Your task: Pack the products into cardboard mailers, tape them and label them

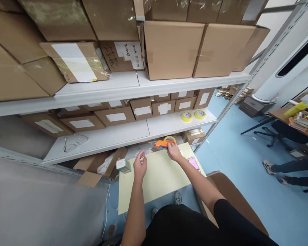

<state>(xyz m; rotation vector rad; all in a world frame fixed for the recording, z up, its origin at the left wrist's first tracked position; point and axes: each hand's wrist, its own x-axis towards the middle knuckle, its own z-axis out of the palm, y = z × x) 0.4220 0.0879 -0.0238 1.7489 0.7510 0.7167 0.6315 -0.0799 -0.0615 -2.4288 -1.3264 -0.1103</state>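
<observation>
The orange tool (161, 144) is in the right hand (173, 151), held out over the far edge of the pale yellow bench (159, 176), with a roll of tape (170, 138) showing just behind it. The right hand's fingers are closed around the near end of the tool, while the far end sticks out free toward the left. The left hand (140, 164) is raised above the bench, fingers loosely curled with a gap to the thumb, and nothing can be seen in it. The tool looks like hard plastic, so it should be light, stiff and unlikely to bend or break in a firm grip; its smooth shell might slip a little. The near end, where the fingers already wrap, seems the right place to take hold. Whether the far end carries a blade is too small to tell, so fingers are best kept off it.
</observation>
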